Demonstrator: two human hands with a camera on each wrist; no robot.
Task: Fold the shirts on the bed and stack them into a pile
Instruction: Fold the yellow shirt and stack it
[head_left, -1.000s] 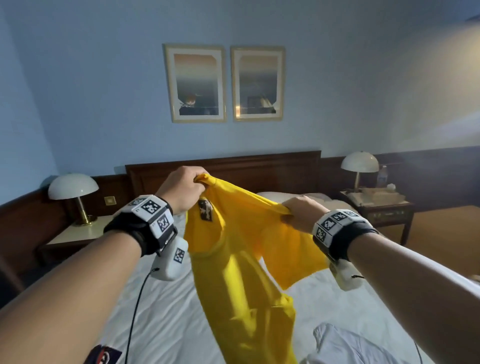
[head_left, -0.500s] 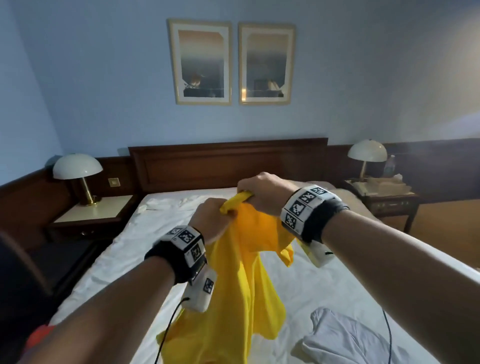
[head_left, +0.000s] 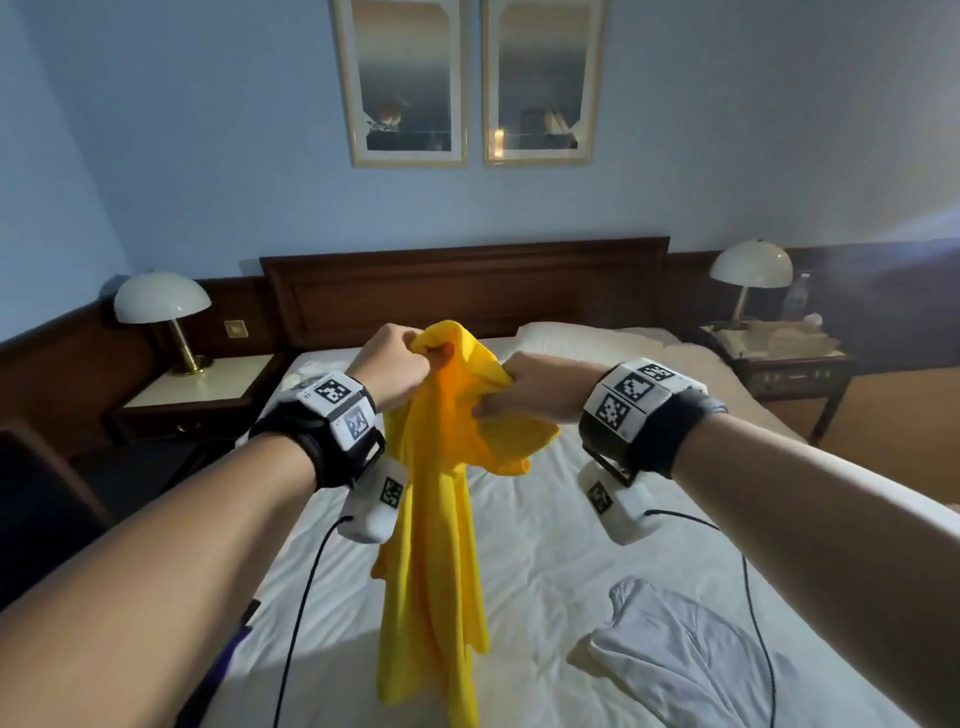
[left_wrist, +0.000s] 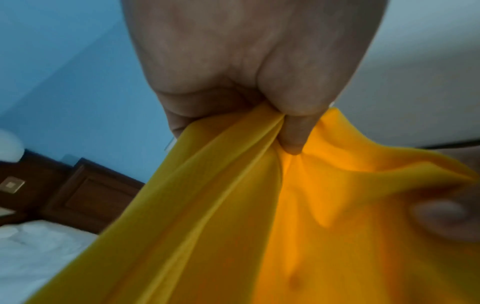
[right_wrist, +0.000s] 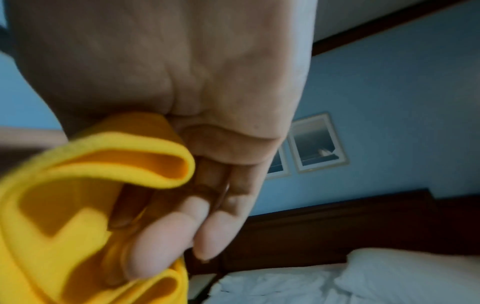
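- My left hand (head_left: 392, 364) grips the yellow shirt (head_left: 436, 545) at its top.
- My right hand (head_left: 540, 389) grips it just beside.
- Below my right hand lies a white shirt (head_left: 675, 654) on the bed (head_left: 545, 545).

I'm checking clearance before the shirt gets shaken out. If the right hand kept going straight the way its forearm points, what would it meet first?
Most likely the left hand: the right hand points toward it, with only bunched yellow shirt between them, which both grip. Beyond lies the headboard. Depth is unclear.
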